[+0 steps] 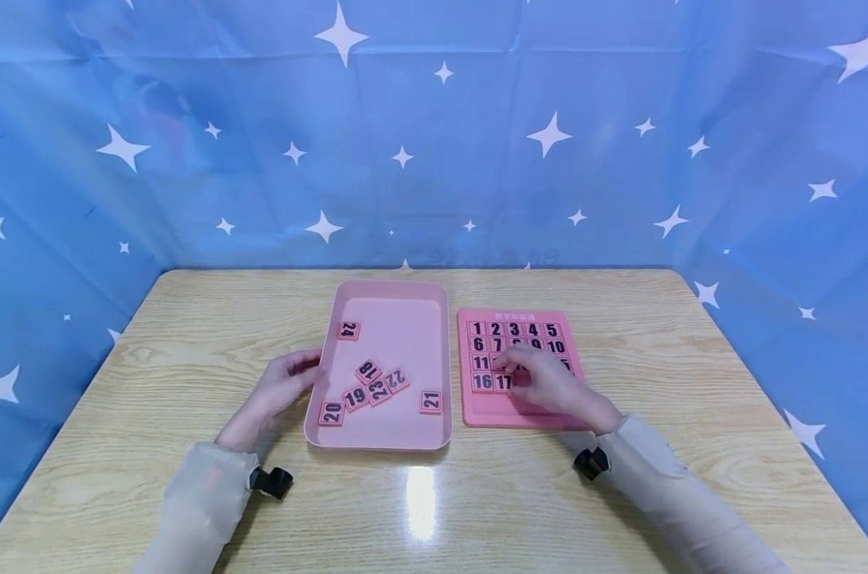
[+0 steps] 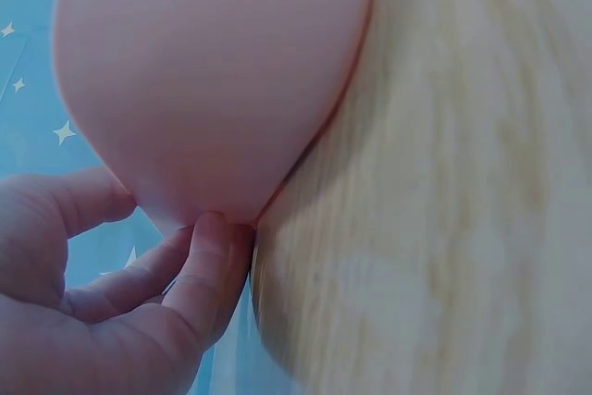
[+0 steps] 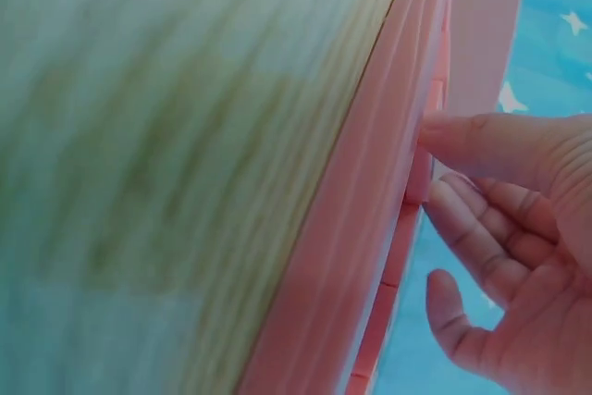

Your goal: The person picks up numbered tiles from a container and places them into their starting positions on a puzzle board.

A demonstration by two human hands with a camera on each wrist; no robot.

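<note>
At the left wall of a pink tray point(image 1: 398, 323), my left hand point(image 1: 285, 384) holds the side, its fingertips and thumb bent against rim and lower edge. Several loose number tiles lie in this tray, among them tile 24 point(image 1: 348, 331), tile 20 point(image 1: 331, 413) and tile 21 point(image 1: 430, 402). My right hand point(image 1: 544, 384) reaches over a pink number board point(image 1: 508, 416), thumb and fingertips pinching tile 17 point(image 1: 504, 383), which sits beside tile 16 point(image 1: 482, 383). Tiles in the upper rows run in order from 1, some hidden under the hand. The right wrist view shows the pinch point(image 3: 421, 178) edge-on.
Tray and board stand side by side on a light wooden table point(image 1: 225, 319), a narrow strip of wood between them. A blue curtain with white stars point(image 1: 434, 159) hangs behind and at both sides. Dark wrist cameras sit at both cuffs.
</note>
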